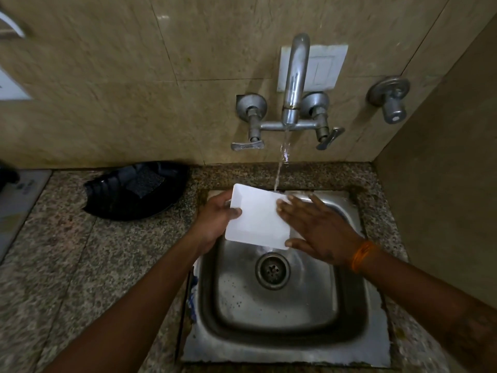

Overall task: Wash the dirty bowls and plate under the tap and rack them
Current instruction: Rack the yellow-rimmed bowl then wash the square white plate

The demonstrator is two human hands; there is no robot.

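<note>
Holding a white square plate (258, 218) over the steel sink (347, 305), left hand (215, 219) gripping its left edge, right hand (320, 232) pressing flat with straight fingers. Running from the tap (294, 82) onto the plate's far corner, water draining into the sink. Sitting on the table's far edge left of the sink, a black tray (115, 197) containing a dark scrub pad (145, 181).

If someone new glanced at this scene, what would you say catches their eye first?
Probably the white square plate, bright against the dim steel sink, with water from the wall tap striking its far edge. The left hand grips its left side while the right hand lies flat across its right. A black tray sits on the counter to the left.
</note>
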